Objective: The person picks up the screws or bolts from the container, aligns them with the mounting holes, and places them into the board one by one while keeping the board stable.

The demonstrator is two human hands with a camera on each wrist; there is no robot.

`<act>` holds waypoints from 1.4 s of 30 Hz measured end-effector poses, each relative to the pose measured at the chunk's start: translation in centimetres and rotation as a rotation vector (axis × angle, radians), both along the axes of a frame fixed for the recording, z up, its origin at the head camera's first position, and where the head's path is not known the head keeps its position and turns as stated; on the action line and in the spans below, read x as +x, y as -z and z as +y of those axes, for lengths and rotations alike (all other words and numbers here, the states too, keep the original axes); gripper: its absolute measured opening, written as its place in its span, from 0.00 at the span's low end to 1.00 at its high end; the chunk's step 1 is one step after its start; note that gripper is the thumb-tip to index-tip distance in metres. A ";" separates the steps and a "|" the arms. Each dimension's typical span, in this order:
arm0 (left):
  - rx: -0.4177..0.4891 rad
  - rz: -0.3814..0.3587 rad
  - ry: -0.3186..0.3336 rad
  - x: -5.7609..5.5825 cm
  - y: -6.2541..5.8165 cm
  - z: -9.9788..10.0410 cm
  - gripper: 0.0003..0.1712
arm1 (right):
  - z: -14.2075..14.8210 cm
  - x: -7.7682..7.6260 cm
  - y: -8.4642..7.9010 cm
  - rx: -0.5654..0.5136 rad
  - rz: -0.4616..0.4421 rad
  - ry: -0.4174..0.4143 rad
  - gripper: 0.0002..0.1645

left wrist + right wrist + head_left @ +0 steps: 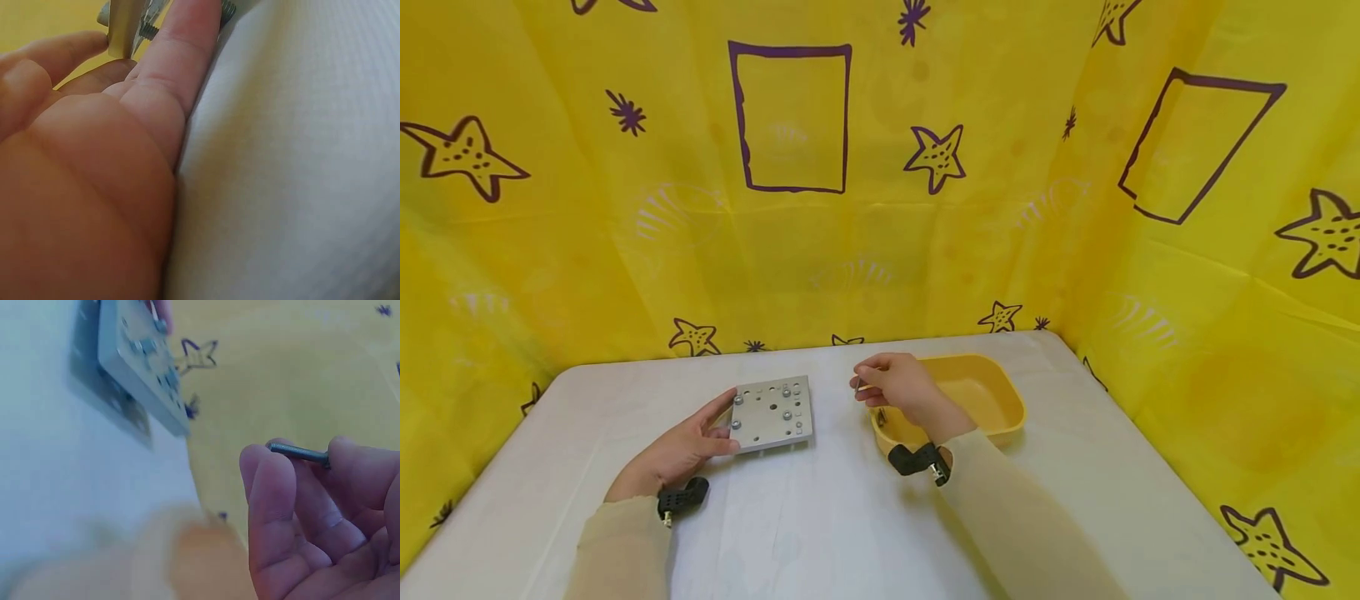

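And the right hand (904,389) has a screw (300,452) pinched lengthwise between its fingers, left of the tub (988,392): light, stiff, probably slippery, best held headward. Left hand (696,442) grips the plate's (760,427) left edge; likely heavy, rigid metal, edges suit.

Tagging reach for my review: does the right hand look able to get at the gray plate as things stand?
Likely yes: the right hand, pinching a screw, hovers near the gray plate with nothing visible between them.
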State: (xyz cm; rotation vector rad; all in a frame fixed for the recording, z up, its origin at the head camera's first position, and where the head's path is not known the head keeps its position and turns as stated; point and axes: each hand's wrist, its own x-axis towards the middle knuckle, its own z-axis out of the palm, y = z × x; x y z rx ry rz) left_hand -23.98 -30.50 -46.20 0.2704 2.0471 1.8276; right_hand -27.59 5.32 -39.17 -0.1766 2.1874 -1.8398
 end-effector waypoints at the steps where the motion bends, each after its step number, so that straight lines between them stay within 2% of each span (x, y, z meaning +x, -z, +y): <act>1: 0.001 0.000 0.001 0.0 0.0 0.0 0.64 | -0.6 0.2 0.0 -0.001 -0.001 -0.010 0.11; 10: -0.012 -0.008 -0.002 0.0 -0.2 0.2 0.63 | -5.9 1.9 0.8 0.074 0.024 -0.062 0.09; 15: -0.040 0.000 -0.003 0.1 -0.3 0.2 0.63 | -7.7 2.3 1.7 0.059 0.030 -0.066 0.07; 25: -0.090 -0.005 -0.021 0.0 -0.2 0.2 0.63 | -8.8 2.5 2.5 0.126 0.098 -0.064 0.04; 34: -0.084 -0.004 -0.028 0.0 -0.2 0.2 0.63 | -9.4 2.6 2.7 0.216 0.146 -0.065 0.03; 42: -0.090 -0.008 -0.030 -0.1 -0.2 0.2 0.63 | -9.5 2.7 2.7 0.268 0.153 -0.060 0.03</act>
